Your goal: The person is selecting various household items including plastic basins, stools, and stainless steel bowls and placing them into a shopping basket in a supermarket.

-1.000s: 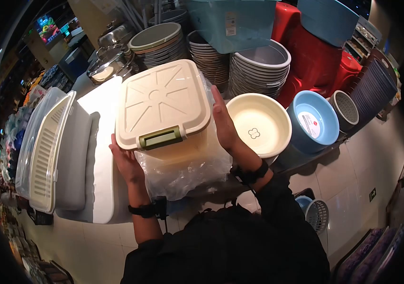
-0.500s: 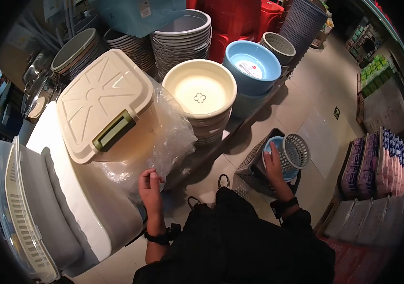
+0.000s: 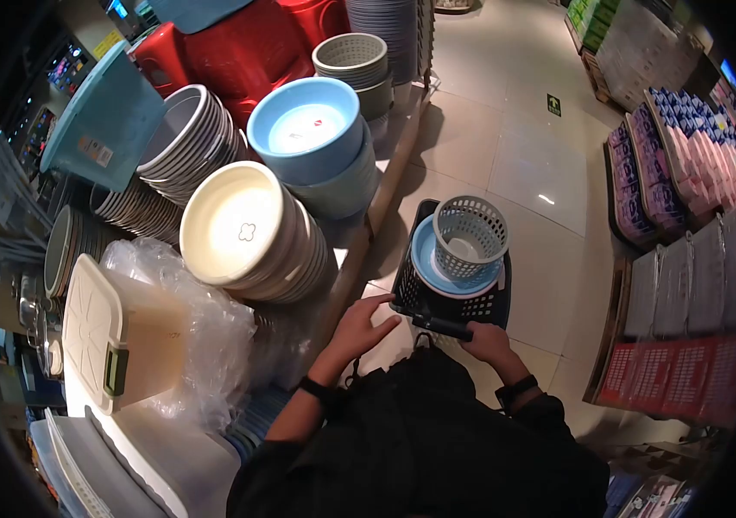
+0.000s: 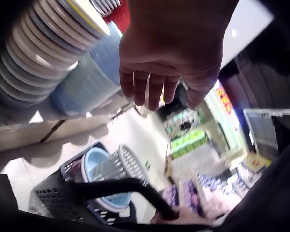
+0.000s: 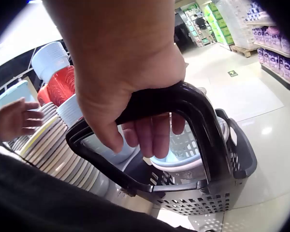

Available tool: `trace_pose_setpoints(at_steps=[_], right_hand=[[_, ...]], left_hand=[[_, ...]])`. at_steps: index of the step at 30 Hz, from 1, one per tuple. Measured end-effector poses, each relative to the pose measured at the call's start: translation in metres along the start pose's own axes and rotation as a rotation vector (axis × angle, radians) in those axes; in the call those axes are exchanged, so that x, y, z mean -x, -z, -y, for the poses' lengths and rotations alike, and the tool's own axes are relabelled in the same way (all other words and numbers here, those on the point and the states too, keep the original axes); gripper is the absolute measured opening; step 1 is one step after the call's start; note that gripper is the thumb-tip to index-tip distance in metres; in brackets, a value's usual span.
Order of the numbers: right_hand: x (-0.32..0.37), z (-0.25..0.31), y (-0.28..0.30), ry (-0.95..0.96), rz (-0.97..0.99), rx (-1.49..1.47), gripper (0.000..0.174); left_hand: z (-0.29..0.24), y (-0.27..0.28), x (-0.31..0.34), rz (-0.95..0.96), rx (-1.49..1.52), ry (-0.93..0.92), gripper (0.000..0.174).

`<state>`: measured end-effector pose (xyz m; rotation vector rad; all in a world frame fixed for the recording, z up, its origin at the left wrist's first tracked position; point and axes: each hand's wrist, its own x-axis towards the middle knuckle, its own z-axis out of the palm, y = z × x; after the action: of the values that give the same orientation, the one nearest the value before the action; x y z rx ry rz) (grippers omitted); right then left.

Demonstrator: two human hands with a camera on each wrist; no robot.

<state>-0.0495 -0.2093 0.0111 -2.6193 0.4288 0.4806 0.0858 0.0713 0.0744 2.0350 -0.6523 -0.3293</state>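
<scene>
"Black handle (image 3: 443,325) on that shopping basket (image 3: 506,289). Who has it?"

"One person (image 3: 420,440), in dark clothes. The right hand (image 3: 490,344) grips it, fingers curled round the bar."

"And the left hand (image 3: 363,326)?"

"Loose and holding nothing, its fingers reaching near the basket's rim. I can't tell if they touch."

"Where's the basket, then?"

"Just in front of the person, beside the low display (image 3: 382,200) with the stack of cream basins (image 3: 234,224). Whether it's lifted off the floor (image 3: 549,224), I can't say."

"Anything inside?"

"Blue basin (image 3: 426,250), with a grey perforated bin (image 3: 470,242) sitting in it."
</scene>
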Motion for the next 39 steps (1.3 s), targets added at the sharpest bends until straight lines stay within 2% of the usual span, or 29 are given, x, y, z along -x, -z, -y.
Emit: trace_pose_setpoints(at_steps=[1,2,3,4,5,7,8,9,12,16,18,20,21,23,26,39], right_hand=[[-0.007,-0.001,-0.002,-0.01,0.004,-0.021,0.032],[0.009,-0.015,-0.001,0.026,0.01,0.032,0.03],[-0.006,-0.009,-0.001,0.087,-0.039,0.009,0.027],[-0.016,-0.011,0.004,0.082,-0.043,-0.003,0.027],[-0.004,-0.018,0.007,0.092,-0.005,0.043,0.027],[-0.025,-0.015,0.012,0.117,-0.008,0.014,0.027],[-0.02,-0.024,0.019,0.138,-0.033,0.024,0.025],[-0.031,-0.018,0.017,0.168,-0.078,-0.02,0.024],[-0.048,-0.031,0.02,0.184,-0.104,-0.02,0.022],[-0.07,-0.038,0.029,0.162,-0.123,-0.009,0.023],[-0.08,-0.043,0.033,0.136,-0.119,0.021,0.023],[-0.091,-0.052,0.043,0.208,-0.139,0.038,0.024],[-0.088,-0.052,0.042,0.166,-0.143,0.031,0.024],[-0.096,-0.058,0.062,0.152,-0.036,0.092,0.026],[-0.107,-0.058,0.069,0.139,-0.042,0.117,0.027],[-0.178,-0.082,0.118,0.219,-0.099,0.134,0.028]], left_hand=[[-0.008,-0.021,-0.026,0.116,-0.23,-0.167,0.047],[-0.002,-0.058,-0.024,0.224,-0.183,-0.179,0.052],[0.004,-0.064,-0.048,0.347,-0.225,-0.225,0.057],[0.001,-0.078,-0.062,0.504,-0.279,-0.116,0.055],[0.004,-0.105,-0.053,0.512,-0.231,-0.113,0.055],[0.018,-0.118,-0.072,0.591,-0.523,-0.097,0.054],[0.021,-0.135,-0.067,0.502,-0.457,-0.183,0.046],[0.027,-0.129,-0.078,0.524,-0.482,-0.185,0.046],[0.032,-0.134,-0.102,0.454,-0.419,-0.181,0.031],[0.031,-0.136,-0.131,0.51,-0.409,-0.162,0.023],[0.03,-0.138,-0.147,0.64,-0.515,-0.135,0.031],[0.023,-0.143,-0.168,0.709,-0.517,-0.142,0.032],[0.023,-0.144,-0.175,0.814,-0.519,-0.147,0.034],[0.019,-0.153,-0.194,0.98,-0.509,-0.096,0.038],[0.021,-0.151,-0.209,1.026,-0.464,-0.102,0.038],[0.008,-0.155,-0.276,0.871,-0.374,-0.03,0.035]])
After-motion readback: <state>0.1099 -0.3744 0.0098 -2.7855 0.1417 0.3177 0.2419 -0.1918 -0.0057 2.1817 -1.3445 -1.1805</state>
